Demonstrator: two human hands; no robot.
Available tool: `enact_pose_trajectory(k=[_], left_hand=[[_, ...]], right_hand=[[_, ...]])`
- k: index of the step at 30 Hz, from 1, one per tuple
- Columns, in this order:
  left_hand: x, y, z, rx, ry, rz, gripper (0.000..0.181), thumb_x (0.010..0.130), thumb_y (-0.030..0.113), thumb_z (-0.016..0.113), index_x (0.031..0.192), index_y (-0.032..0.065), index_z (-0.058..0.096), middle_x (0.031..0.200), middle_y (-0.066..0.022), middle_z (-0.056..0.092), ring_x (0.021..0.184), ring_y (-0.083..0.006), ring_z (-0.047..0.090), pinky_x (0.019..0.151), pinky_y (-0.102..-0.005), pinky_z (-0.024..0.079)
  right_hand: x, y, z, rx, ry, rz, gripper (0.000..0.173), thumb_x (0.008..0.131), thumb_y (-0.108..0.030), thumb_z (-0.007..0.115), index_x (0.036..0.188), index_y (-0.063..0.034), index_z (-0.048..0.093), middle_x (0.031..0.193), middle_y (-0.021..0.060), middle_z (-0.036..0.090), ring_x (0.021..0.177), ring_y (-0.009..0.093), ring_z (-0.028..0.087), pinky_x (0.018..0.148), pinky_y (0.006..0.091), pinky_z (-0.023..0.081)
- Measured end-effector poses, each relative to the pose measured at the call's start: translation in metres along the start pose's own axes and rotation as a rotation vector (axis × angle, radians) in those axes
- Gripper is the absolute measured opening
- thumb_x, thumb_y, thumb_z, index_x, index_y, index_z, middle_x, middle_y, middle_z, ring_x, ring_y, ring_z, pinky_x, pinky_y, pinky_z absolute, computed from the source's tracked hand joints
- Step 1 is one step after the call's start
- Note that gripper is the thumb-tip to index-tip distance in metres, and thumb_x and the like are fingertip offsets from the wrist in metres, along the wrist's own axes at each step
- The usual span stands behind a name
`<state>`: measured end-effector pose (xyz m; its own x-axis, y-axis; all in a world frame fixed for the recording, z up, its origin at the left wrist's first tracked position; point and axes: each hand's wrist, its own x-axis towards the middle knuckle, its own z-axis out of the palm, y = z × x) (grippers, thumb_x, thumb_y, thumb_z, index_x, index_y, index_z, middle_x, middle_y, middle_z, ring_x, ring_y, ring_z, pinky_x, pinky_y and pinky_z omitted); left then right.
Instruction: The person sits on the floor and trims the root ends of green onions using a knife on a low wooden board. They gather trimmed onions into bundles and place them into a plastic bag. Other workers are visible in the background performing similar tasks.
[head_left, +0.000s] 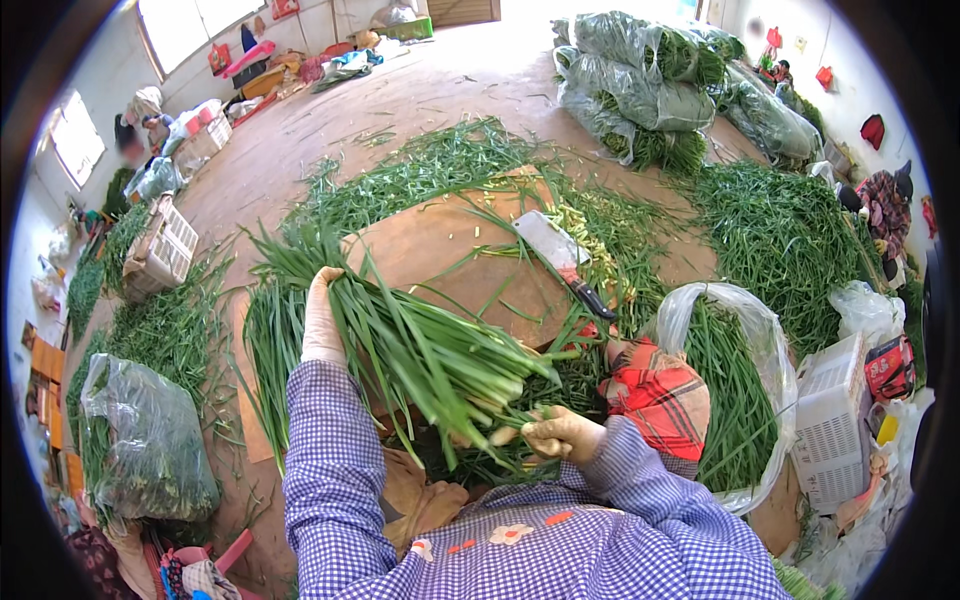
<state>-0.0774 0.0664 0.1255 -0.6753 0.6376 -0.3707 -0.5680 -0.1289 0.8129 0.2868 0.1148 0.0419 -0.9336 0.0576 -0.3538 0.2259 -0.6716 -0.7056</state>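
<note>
A large bunch of garlic chives (450, 341) lies slantwise before me, its pale cut ends toward the lower right. My left hand (324, 315), in a light glove, is wrapped around the leafy end. At the stem end, my gloved right hand (564, 436) pinches a few green strands between thumb and fingers. Behind the bunch stands a brown wooden board (427, 244). On its right side rests a cleaver (555, 244) with a black handle, the handle toward me. Pale stem trimmings (592, 244) are scattered beside the blade. The bunch hides part of the board's near edge.
An open plastic bag of chives (727, 397) stands at my right, near a white plastic crate (832, 431). Loose leaf heaps (420, 172) cover the floor behind the board. Wrapped bales (637, 90) are stacked farther back. A filled bag (146, 442) sits left. A person (885, 210) works at far right.
</note>
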Motion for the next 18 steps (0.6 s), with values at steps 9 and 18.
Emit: enact_pose_trajectory(k=[9, 18], left_hand=[[0.055, 0.006, -0.042, -0.048, 0.065, 0.145, 0.015, 0.077, 0.014, 0.057, 0.081, 0.0, 0.059, 0.074, -0.01, 0.063, 0.062, -0.0225, 0.061, 0.06, -0.0343, 0.053], [-0.031, -0.004, 0.049, 0.121, -0.111, 0.395, 0.014, 0.077, 0.003, 0.056, 0.087, -0.0047, 0.062, 0.075, -0.0068, 0.063, 0.06, -0.0155, 0.06, 0.059, -0.0265, 0.053]], right_hand=[[-0.119, -0.035, -0.036, -0.603, 0.629, -0.11, 0.049, 0.08, -0.033, 0.071, 0.113, 0.0007, 0.06, 0.081, 0.0061, 0.062, 0.066, 0.014, 0.058, 0.062, 0.0259, 0.046], [0.062, -0.119, 0.045, -1.512, 0.696, -0.774, 0.117, 0.062, -0.057, 0.078, 0.144, 0.0059, 0.022, 0.146, 0.0253, 0.032, 0.137, 0.036, 0.03, 0.112, 0.0413, 0.025]])
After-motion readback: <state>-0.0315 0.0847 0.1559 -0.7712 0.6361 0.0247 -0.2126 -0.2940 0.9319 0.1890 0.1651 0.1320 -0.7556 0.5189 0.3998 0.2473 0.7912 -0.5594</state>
